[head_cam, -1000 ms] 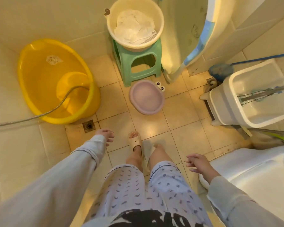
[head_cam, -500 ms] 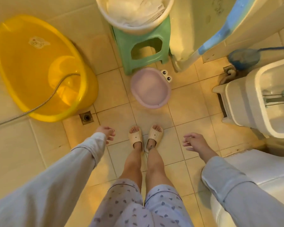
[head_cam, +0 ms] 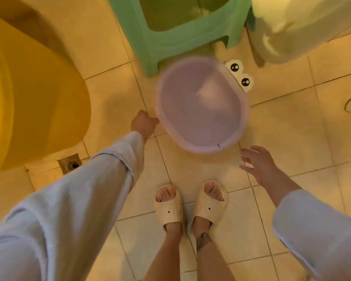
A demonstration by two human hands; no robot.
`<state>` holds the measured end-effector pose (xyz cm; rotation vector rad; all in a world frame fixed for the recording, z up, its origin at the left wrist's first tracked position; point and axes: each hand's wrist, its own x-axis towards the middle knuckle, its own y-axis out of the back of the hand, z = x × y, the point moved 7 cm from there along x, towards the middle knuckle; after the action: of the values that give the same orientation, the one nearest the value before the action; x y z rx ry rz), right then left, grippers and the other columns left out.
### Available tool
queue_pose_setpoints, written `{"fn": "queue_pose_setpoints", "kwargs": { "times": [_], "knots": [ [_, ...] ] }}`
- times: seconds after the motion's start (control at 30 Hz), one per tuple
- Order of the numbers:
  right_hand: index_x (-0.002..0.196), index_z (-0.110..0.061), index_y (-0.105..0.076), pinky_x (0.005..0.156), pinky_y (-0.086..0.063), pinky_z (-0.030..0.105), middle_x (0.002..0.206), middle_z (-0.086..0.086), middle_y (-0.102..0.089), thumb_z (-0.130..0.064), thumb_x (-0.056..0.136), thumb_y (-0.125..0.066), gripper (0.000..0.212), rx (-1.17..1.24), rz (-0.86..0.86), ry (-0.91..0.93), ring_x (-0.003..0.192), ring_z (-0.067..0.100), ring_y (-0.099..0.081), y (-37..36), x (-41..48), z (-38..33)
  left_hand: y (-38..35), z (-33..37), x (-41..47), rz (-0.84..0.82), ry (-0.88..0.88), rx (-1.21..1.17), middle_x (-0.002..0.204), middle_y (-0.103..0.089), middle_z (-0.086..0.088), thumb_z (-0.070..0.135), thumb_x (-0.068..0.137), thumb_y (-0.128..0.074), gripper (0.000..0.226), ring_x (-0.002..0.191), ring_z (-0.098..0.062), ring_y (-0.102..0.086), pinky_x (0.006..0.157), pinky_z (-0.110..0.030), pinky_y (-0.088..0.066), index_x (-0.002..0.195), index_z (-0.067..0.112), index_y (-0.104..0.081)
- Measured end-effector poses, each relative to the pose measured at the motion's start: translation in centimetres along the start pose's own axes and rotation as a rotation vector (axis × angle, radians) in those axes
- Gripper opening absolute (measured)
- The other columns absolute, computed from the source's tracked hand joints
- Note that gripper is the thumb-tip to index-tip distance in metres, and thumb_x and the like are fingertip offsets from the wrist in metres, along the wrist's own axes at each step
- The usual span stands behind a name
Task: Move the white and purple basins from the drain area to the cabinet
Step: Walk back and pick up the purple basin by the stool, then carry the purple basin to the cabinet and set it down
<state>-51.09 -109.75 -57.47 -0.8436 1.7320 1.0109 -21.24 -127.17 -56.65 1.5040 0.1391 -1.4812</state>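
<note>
Footing: a pair of cream ribbed plastic slippers (head_cam: 187,207) is planted on the glossy beige ceramic floor tiles (head_cam: 282,138); should the tiles be wet, a slip could be caused by the forward lean.
Right hand: the right hand (head_cam: 258,164) is held spread and empty, just clear of the basin rim at about 5 o'clock; no contact is seen.
Left hand: the left hand (head_cam: 144,123) is loosely curled at the rim at about 9 o'clock; whether the rim is touched or pinched cannot be told.
Task thing: the oval pale-purple plastic basin with cartoon frog eyes (head_cam: 203,104) lies on the floor at 12 o'clock from the slippers, its far edge just beside a leg of the mint-green plastic stool (head_cam: 180,37).
Grip risk: the basin could be tipped or dropped if lifted by one side only; any water left inside would be spilled.
Snag risk: the stool could be knocked if the basin is raised toward 12 o'clock.
Side hazards: the large yellow plastic tub (head_cam: 34,94) at 10 o'clock and the square metal floor drain (head_cam: 70,164) at 9 o'clock could be struck while turning.
Missing item: no white basin is identified with certainty.
</note>
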Motion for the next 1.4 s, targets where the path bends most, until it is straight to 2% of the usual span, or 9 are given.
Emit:
{"fn": "queue_pose_setpoints", "kwargs": {
  "times": [0.1,0.17,0.37,0.53,0.67,0.87,1.0,1.2,1.4],
  "knots": [
    [0.132,-0.008,-0.044,0.097,-0.048,0.046,0.13,0.013,-0.055,-0.014,0.083,-0.068,0.055,0.086,-0.055,0.007,0.115,0.024,-0.054,-3.0,5.5,-0.3,-1.3,1.0,5.4,0.091,-0.023,-0.064,0.137,-0.049,-0.02,0.024,0.085,-0.058,0.064,0.122,-0.035,-0.051,0.09,-0.035,-0.044,0.138,-0.001,-0.033],
    [0.123,-0.009,-0.052,0.096,-0.048,0.047,0.134,0.013,-0.056,-0.009,0.083,-0.066,0.042,0.148,-0.096,0.031,0.119,0.028,-0.055,-4.6,7.7,-0.4,-2.3,1.5,7.6,0.098,-0.031,-0.089,0.138,-0.048,-0.019,0.023,0.084,-0.058,0.066,0.122,-0.036,-0.051,0.095,-0.038,-0.045,0.139,0.0,-0.031],
    [0.133,-0.007,-0.047,0.1,-0.045,0.048,0.136,0.014,-0.055,0.009,0.084,-0.056,0.053,0.325,-0.066,0.068,0.119,0.032,-0.055,-4.3,8.3,0.3,-3.2,0.7,7.6,-0.007,0.057,-0.345,0.134,-0.053,-0.019,0.004,0.081,-0.062,0.052,0.118,-0.039,-0.053,0.096,-0.05,-0.048,0.13,0.0,-0.046],
    [0.132,-0.006,-0.049,0.097,-0.047,0.044,0.134,0.017,-0.056,0.008,0.084,-0.057,0.05,0.268,-0.048,0.031,0.114,0.032,-0.056,-0.4,-0.2,0.8,-0.6,-1.6,-2.1,-0.112,0.123,-0.439,0.13,-0.054,-0.019,0.0,0.083,-0.057,0.049,0.108,-0.032,-0.054,0.093,-0.044,-0.047,0.131,-0.002,-0.045],
    [0.133,-0.001,-0.046,0.101,-0.043,0.051,0.136,0.021,-0.054,0.008,0.085,-0.056,0.05,0.148,-0.084,-0.005,0.118,0.035,-0.054,3.4,-11.1,0.8,3.4,-4.7,-13.6,-0.177,0.192,-0.534,0.109,-0.056,-0.014,-0.003,0.083,-0.053,0.044,0.099,-0.027,-0.053,0.087,-0.041,-0.048,0.126,0.0,-0.05],
    [0.127,-0.003,-0.052,0.095,-0.048,0.049,0.122,0.019,-0.062,0.003,0.083,-0.06,0.045,-0.005,-0.107,-0.063,0.102,0.031,-0.06,10.4,-28.6,1.6,10.4,-8.3,-30.6,-0.241,0.282,-0.507,0.101,-0.063,-0.014,0.003,0.079,-0.063,0.031,0.084,-0.026,-0.06,0.06,-0.03,-0.053,0.109,0.003,-0.059],
    [0.126,0.0,-0.053,0.083,-0.051,0.046,0.101,0.014,-0.066,0.001,0.082,-0.062,0.044,-0.042,-0.118,-0.043,0.096,0.03,-0.059,14.1,-38.4,2.0,14.2,-9.1,-40.3,-0.248,0.313,-0.493,0.102,-0.06,-0.016,0.004,0.079,-0.066,0.031,0.086,-0.028,-0.06,0.071,-0.037,-0.055,0.109,0.004,-0.056],
    [0.129,0.003,-0.05,0.087,-0.048,0.052,0.118,0.022,-0.06,0.006,0.083,-0.058,0.047,0.052,-0.118,0.024,0.103,0.031,-0.056,17.5,-46.0,2.5,16.5,-8.1,-48.6,-0.184,0.297,-0.527,0.102,-0.058,-0.015,0.005,0.082,-0.062,0.027,0.088,-0.031,-0.059,0.053,-0.033,-0.056,0.106,0.01,-0.052],
    [0.126,0.007,-0.051,0.09,-0.047,0.052,0.124,0.028,-0.059,0.006,0.083,-0.058,0.043,0.164,-0.101,0.125,0.098,0.032,-0.055,18.9,-47.9,2.4,17.9,-5.9,-49.9,-0.138,0.181,-0.556,0.104,-0.06,-0.014,0.001,0.08,-0.064,0.038,0.089,-0.032,-0.062,0.074,-0.039,-0.055,0.118,0.006,-0.056]
  ]
}}
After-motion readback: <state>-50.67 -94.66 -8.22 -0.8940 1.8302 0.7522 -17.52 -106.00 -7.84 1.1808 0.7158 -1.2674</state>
